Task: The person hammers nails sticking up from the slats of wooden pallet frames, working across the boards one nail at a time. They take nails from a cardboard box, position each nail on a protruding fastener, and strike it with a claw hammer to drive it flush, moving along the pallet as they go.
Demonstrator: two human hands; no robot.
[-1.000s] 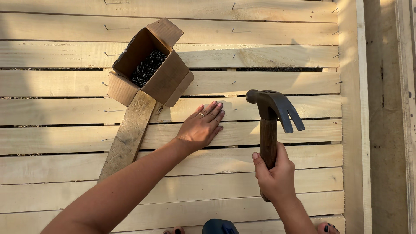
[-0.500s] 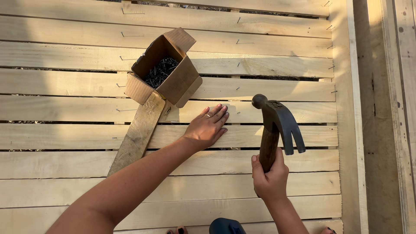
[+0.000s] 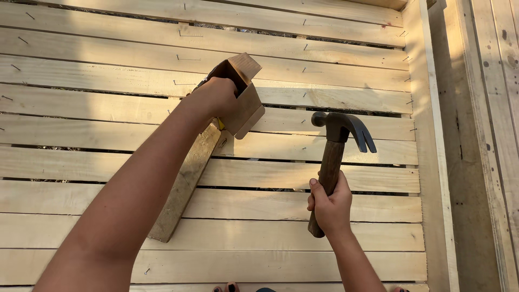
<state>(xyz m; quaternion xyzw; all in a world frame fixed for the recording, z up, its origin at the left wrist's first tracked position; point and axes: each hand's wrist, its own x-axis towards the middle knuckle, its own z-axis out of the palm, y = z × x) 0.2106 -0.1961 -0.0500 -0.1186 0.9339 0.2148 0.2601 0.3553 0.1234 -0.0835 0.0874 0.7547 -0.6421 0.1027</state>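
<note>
My right hand [image 3: 328, 206] grips the wooden handle of a claw hammer [image 3: 336, 150], whose dark metal head points up and to the right over the slats. My left hand [image 3: 215, 97] reaches into the open cardboard box [image 3: 246, 106], which stands on the pale wooden slat panel [image 3: 303, 178]. The hand covers the box's contents and its fingers are hidden inside. A loose short plank [image 3: 183, 185] lies slantwise on the slats, its upper end under the box.
The slat panel fills the view, with small nails showing along several boards. A thick upright board [image 3: 427, 135] edges the panel on the right, with more weathered planks [image 3: 486, 135] beyond it. Toes show at the bottom edge.
My left hand has left the slat beside the hammer and moved up and left into the cardboard box. The hammer stays upright in my right hand.
</note>
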